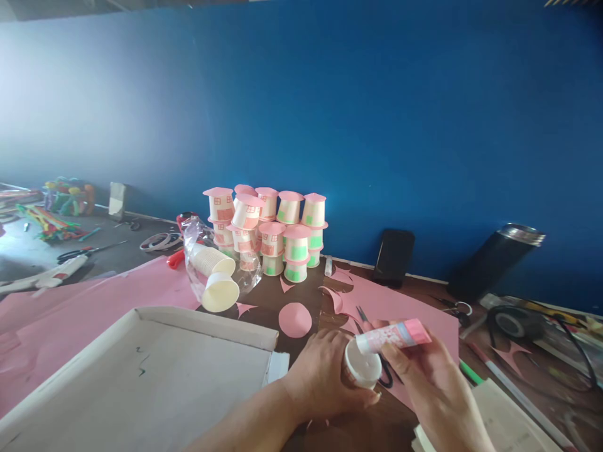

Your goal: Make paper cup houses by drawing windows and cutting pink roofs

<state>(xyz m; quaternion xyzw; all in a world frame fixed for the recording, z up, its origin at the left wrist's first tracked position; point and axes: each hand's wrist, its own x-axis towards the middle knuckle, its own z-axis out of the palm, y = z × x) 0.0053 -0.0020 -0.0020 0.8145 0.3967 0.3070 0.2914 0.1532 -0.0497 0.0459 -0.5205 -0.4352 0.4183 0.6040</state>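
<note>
My left hand is wrapped round a white paper cup, bottom end up, with some red marking on its side. In my right hand is a pink and white glue stick, its working end at the rim of the cup's base. A pink paper circle lies flat on the dark table beyond my left hand. Farther back stand stacked paper-cup houses with pink paper roofs and red or green drawn windows and doors. Scissors are partly hidden behind my right hand.
At left lies a shallow white box lid over pink paper. Plain paper cups spill from a clear bag. Right of centre are cut pink paper, a phone and a black bottle against the blue wall.
</note>
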